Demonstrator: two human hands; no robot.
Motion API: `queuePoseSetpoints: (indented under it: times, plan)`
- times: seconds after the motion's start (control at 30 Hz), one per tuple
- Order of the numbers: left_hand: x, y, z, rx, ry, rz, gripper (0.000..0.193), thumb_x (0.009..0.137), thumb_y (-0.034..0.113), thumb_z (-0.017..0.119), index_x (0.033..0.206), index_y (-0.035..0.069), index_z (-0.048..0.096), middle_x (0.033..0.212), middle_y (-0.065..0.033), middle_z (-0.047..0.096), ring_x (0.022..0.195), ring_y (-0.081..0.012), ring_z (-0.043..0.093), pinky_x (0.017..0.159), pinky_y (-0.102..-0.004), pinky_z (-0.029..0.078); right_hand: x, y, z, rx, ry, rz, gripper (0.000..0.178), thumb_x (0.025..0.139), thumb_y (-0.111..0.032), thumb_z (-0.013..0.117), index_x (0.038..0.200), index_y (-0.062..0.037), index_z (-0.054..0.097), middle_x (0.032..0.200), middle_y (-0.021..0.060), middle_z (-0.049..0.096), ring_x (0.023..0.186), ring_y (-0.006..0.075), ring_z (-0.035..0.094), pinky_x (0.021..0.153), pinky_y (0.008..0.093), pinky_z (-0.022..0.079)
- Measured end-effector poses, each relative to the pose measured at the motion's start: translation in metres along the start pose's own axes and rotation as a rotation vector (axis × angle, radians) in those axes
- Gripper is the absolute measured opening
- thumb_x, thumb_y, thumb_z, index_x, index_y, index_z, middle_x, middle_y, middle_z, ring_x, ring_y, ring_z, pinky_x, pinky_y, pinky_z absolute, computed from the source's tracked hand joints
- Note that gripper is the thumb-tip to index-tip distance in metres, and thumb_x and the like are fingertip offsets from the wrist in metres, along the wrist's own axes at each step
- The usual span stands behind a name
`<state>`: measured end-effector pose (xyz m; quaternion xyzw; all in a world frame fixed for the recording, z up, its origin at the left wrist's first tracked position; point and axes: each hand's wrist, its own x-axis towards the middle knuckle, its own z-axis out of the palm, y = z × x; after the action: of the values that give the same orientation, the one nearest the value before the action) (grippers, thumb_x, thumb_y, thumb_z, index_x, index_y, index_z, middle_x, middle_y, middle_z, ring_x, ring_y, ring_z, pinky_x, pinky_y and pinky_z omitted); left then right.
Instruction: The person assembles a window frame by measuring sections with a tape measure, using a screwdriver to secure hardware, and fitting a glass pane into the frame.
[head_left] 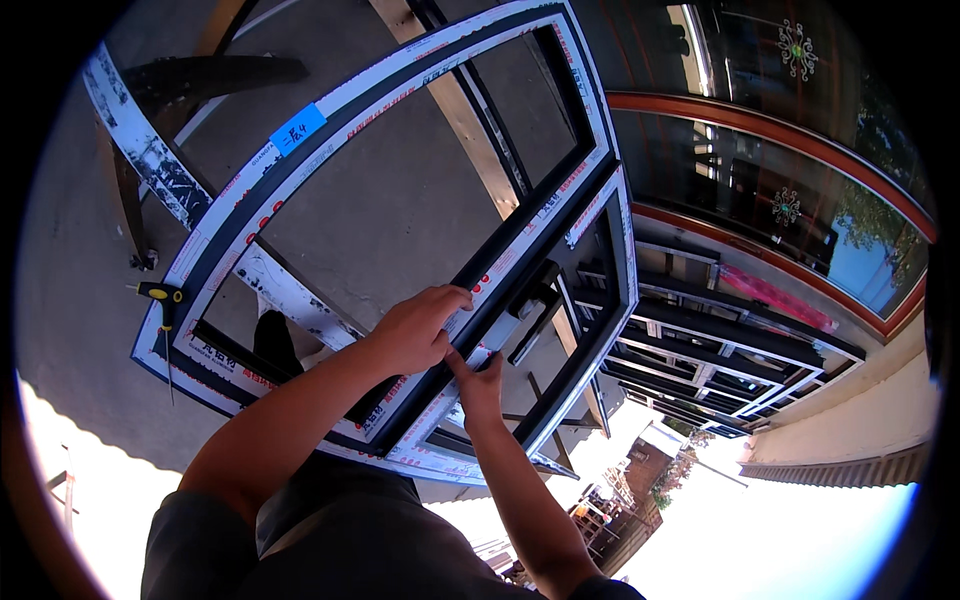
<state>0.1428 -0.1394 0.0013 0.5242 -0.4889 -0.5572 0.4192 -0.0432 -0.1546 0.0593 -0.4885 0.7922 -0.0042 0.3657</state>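
Observation:
A large dark window frame [330, 140] with printed white protective film lies across supports in front of me. My left hand [425, 322] is closed over its middle bar, fingers curled toward the far side. Just to the right and nearer, my right hand [478, 385] grips the same bar, thumb close to the left hand. Part of its fingers is hidden behind the bar's edge. Beyond the right hand, a black rectangular fitting [535, 308] sits at the narrower right-hand section. A yellow-and-black T-handled tool [163, 295] rests on the frame's left corner.
A blue label [298, 129] is stuck on the frame's far side. Worn white support beams [145, 135] and a wooden beam [470, 135] run underneath. On the right, several dark frames [710, 345] lean by a wall, below a red-framed glass window [770, 130].

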Motion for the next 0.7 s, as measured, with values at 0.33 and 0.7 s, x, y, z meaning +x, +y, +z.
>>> queuePoseSetpoints:
  times: [0.33,0.7]
  plan:
    - [0.138,0.043,-0.003,0.272,0.206,0.137,0.039,0.093,0.01,0.067,0.132,0.006,0.064,0.14,-0.0147,0.06,0.135,-0.0315,0.056,0.105,-0.0438,0.054,-0.01,-0.003,-0.011,0.0,0.019,-0.01,0.11,0.076,-0.045,0.095,0.152,0.0048,0.032,0.134,0.0271,0.064,0.12,0.0368,0.068,0.105,0.0424,0.054]
    - [0.349,0.046,0.002,0.838,0.099,0.403,0.068,0.082,0.035,0.08,0.144,0.013,0.063,0.173,-0.0207,0.026,0.162,-0.0416,0.015,0.133,-0.0515,0.014,-0.043,-0.031,-0.048,0.078,0.028,-0.015,0.077,0.082,-0.034,0.094,0.134,0.0028,0.049,0.117,0.0197,0.07,0.104,0.0258,0.07,0.091,0.0362,0.057]
